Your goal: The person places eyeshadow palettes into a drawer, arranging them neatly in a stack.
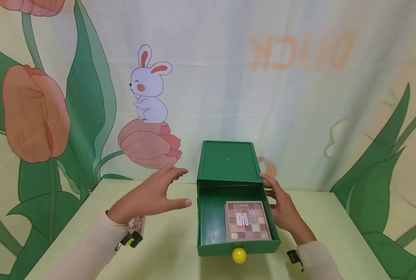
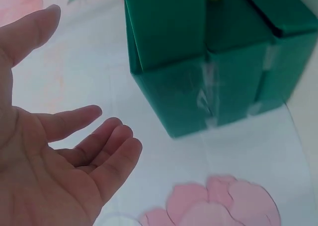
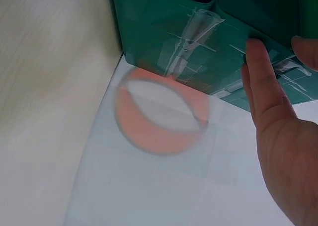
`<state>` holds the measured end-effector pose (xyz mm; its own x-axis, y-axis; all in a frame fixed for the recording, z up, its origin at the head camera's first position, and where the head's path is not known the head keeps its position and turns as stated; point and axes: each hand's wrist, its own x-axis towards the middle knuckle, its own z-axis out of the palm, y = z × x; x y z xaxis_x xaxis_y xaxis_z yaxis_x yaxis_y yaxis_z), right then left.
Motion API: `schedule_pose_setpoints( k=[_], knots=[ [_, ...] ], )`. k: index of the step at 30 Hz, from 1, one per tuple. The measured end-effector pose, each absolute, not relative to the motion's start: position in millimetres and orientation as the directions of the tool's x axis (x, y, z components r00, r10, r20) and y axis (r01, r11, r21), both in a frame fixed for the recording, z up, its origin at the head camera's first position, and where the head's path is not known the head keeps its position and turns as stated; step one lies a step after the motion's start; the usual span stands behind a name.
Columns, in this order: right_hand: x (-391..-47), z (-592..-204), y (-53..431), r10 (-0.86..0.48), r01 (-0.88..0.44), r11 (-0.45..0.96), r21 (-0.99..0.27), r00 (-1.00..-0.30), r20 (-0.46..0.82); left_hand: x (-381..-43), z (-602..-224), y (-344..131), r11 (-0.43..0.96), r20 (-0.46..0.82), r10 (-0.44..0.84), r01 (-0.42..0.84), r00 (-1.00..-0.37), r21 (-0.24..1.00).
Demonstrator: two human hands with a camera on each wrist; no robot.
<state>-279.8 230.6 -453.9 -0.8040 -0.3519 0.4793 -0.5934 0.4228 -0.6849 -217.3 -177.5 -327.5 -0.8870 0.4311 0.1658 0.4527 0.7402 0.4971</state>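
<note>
A green drawer box (image 1: 229, 161) stands on the table with its drawer (image 1: 211, 229) pulled out towards me. Inside the drawer, on the right, lies an eyeshadow palette (image 1: 248, 221) with a coloured grid and the word BACK on its lid. My left hand (image 1: 152, 194) hovers to the left of the box, fingers spread and holding nothing; the left wrist view shows its bare palm (image 2: 54, 161). Extended fingers of my right hand (image 1: 281, 206) touch the box's right side, beside strips of clear tape (image 3: 194, 39).
A second palette (image 1: 138, 225) lies on the pale table (image 1: 169, 241), partly hidden by my left wrist. The drawer's yellow round knob (image 1: 239, 255) juts out at the front. Behind the box hangs a printed curtain (image 1: 222, 85) with a rabbit and tulips.
</note>
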Motion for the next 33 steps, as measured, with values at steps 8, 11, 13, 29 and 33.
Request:
schedule_pose_setpoints(
  k=[8,11,13,29,33],
  knots=[
    [-279,-454,232,-0.350,-0.570,0.442,-0.692,-0.821,0.452,-213,-345,-221,0.778,0.115,0.357,0.363,-0.927,0.513],
    [-279,-453,232,-0.353,-0.568,0.445,-0.692,-0.822,0.447,-214,-357,-236,0.776,0.100,0.342,0.341,-0.934,0.531],
    [-279,-452,232,-0.356,-0.567,0.445,-0.693,-0.822,0.445,-217,-366,-246,0.772,0.097,0.334,0.331,-0.937,0.543],
    [-281,-428,234,-0.327,-0.432,0.340,-0.835,-0.887,0.325,-227,-444,-320,0.814,-0.054,0.170,0.109,-0.984,0.571],
    [-283,-420,233,-0.319,-0.390,0.302,-0.870,-0.901,0.293,-228,-454,-329,0.852,-0.083,0.132,0.071,-0.988,0.518]
  ],
)
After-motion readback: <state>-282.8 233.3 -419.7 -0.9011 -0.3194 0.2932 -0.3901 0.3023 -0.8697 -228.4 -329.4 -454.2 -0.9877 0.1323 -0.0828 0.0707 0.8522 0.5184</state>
